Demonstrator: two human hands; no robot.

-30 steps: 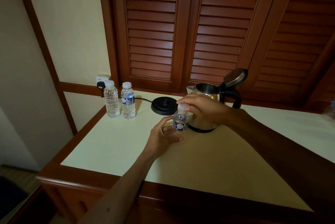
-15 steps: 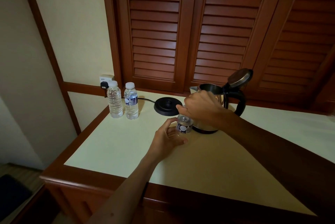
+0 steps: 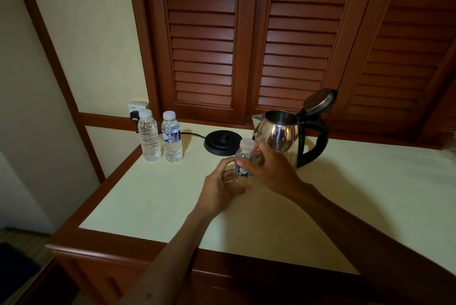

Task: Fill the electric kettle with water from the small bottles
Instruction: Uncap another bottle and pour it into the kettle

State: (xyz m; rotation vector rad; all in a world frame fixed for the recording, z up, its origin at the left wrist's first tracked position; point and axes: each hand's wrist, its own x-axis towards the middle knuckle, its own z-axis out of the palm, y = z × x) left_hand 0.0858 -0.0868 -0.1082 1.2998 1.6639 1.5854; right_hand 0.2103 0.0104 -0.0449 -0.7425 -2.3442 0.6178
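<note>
Louvred doors stand behind my table. A wall socket with a black plug sits past the table's far left corner.

No legible text; dark labels on held bottle and standing bottle too small to read.

Cream countertop, bottles, kettle, base
</note>
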